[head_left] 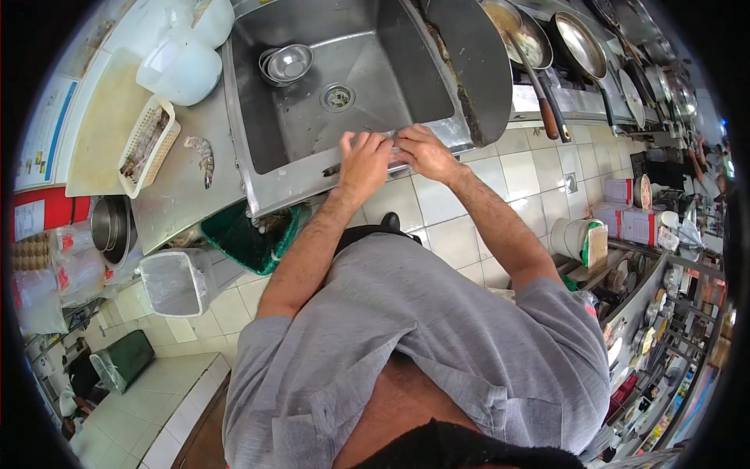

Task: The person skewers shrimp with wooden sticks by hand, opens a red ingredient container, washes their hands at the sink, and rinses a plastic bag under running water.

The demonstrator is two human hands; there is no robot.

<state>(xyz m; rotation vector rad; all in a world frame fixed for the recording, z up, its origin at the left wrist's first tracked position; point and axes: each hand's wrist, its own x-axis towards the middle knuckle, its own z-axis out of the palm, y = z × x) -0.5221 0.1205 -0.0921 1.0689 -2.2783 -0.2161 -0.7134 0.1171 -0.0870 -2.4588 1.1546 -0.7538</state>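
Both of my hands meet over the front edge of the metal sink (289,178). My left hand (365,166) has its fingers bent and closed around something small that I cannot make out. Close beside it, my right hand (426,155) pinches at the same spot, and its fingertips nearly touch those of the left. A small dark piece (332,170) lies on the sink rim just left of my left hand. Inside the basin, small metal bowls (291,62) sit at the back left, near the drain (337,98).
On the left counter are a cream basket (150,147) of shrimp-like pieces, one loose shrimp (205,156) and a white container (181,70). Below stand a green bin (248,238) and a lined white bin (173,283). Pans (580,45) with protruding handles are on the stove at right.
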